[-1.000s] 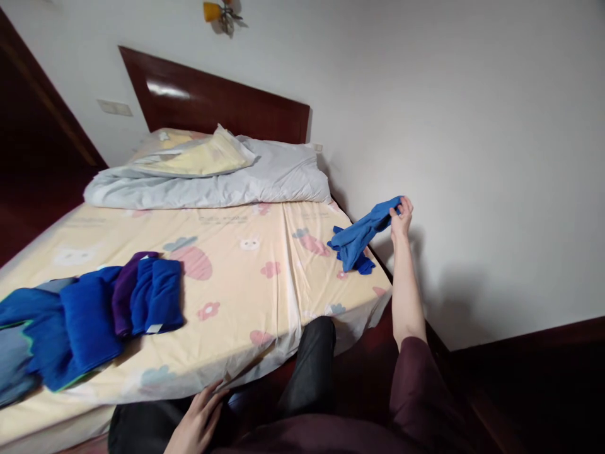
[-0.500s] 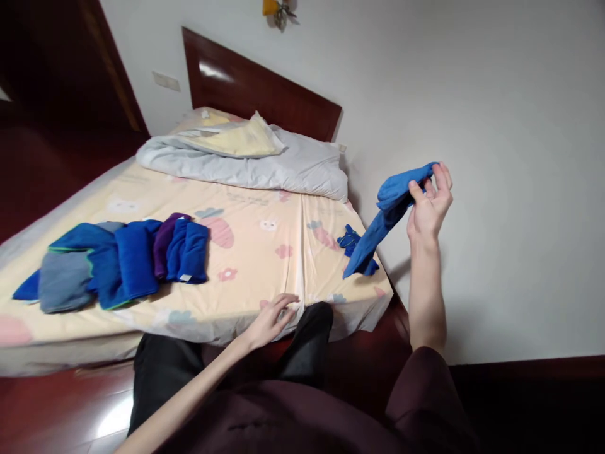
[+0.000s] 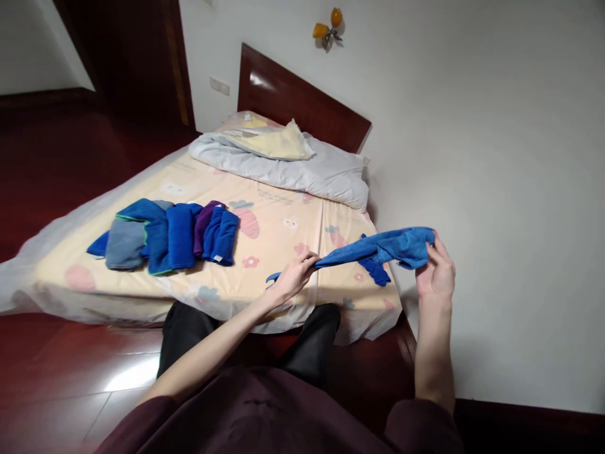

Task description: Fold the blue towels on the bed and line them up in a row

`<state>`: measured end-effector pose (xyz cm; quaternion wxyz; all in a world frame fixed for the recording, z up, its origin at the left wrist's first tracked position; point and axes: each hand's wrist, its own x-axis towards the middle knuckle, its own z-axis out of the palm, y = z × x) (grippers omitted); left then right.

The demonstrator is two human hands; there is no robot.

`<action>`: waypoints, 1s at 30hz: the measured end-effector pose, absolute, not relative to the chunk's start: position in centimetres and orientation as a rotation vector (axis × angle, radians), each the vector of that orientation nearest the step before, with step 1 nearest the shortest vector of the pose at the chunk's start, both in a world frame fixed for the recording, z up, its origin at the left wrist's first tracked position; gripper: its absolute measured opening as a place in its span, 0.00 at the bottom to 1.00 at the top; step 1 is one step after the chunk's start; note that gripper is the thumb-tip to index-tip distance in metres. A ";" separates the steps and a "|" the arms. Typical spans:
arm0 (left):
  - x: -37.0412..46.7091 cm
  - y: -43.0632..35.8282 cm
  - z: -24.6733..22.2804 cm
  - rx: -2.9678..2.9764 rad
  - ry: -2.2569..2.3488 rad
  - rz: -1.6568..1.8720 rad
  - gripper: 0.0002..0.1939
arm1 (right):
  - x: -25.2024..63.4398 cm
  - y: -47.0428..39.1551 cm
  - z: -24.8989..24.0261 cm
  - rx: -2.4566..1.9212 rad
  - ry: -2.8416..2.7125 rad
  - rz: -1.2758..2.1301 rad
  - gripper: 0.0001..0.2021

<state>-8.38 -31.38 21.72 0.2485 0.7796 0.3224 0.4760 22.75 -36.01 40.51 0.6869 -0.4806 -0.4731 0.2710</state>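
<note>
Clearly, the left hand (image 3: 299,275) and right hand (image 3: 437,268) are both gripping a blue cloth (image 3: 366,248), which is spanning the space between them above the bed's (image 3: 271,230) near right corner. Darker blue fabric (image 3: 377,272) is lying by that corner; overlapping folded cloths (image 3: 181,236) are resting farther left along the near edge.

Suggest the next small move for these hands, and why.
Probably shake out the blue cloth by its right end: it looks bunched and folded near the right hand, and is narrow where the left hand grips it, so it isn't spread flat.
</note>
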 end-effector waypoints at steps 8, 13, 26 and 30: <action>-14.7 -32.3 24.7 2.291 1.103 1.060 0.12 | 27.2 -35.8 25.1 -1.429 -0.706 0.635 0.21; -15.7 -32.1 26.7 2.351 1.049 0.957 0.09 | 27.0 -35.7 19.6 -1.697 -1.029 0.460 0.13; -15.3 -32.9 26.4 2.380 1.136 0.820 0.05 | 7.6 -35.7 20.4 -1.240 -1.948 0.738 0.16; -17.3 -32.8 25.9 2.481 1.276 0.710 0.03 | 6.8 -35.5 19.1 -1.278 -1.921 0.989 0.11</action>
